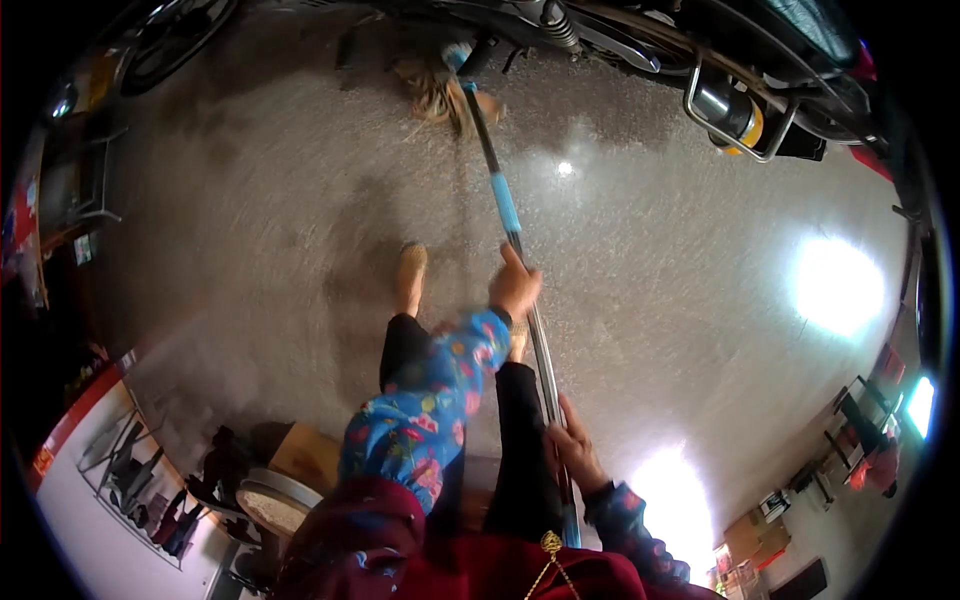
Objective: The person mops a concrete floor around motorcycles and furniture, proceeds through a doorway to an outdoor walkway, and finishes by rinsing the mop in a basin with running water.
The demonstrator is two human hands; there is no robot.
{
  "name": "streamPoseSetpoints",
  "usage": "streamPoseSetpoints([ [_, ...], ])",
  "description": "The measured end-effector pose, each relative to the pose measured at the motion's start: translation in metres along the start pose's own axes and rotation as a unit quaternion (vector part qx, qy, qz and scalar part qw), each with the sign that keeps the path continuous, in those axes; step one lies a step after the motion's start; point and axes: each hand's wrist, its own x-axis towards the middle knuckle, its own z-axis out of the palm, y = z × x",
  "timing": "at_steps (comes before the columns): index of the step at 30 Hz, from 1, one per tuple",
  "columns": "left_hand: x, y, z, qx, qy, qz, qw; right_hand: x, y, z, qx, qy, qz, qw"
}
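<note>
I hold a long mop handle (505, 205), metal with a blue section, that runs from my body out toward the far floor. My left hand (514, 285) grips the handle about halfway along, below the blue part. Near the handle's upper end, close to my body, my right hand (572, 447) is wrapped around the shaft. The stringy mop head (437, 95) rests on the grey speckled floor (300, 200) beside a motorcycle. My feet in tan shoes (410, 265) stand on the floor below the handle.
A motorcycle (740, 100) with a chrome exhaust stands along the far edge, its wheel (170, 40) at the far left. A round stool and cardboard box (285, 480) sit at my lower left. Chairs and shelves (860, 430) line the right side. Bright light reflects off the floor.
</note>
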Motion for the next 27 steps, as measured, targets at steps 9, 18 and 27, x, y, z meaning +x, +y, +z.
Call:
streamPoseSetpoints([
  [9,0.245,0.066,-0.115,0.078,0.120,0.097,0.985,0.224,-0.106,0.040,0.145,-0.111,-0.137,0.974],
  [18,0.155,0.045,-0.052,0.058,0.065,0.054,0.995,0.181,-0.035,0.024,0.218,-0.069,-0.088,0.970],
  [27,0.011,-0.035,0.055,0.039,-0.066,-0.028,0.997,0.028,0.058,-0.013,0.209,-0.003,0.039,0.977],
])
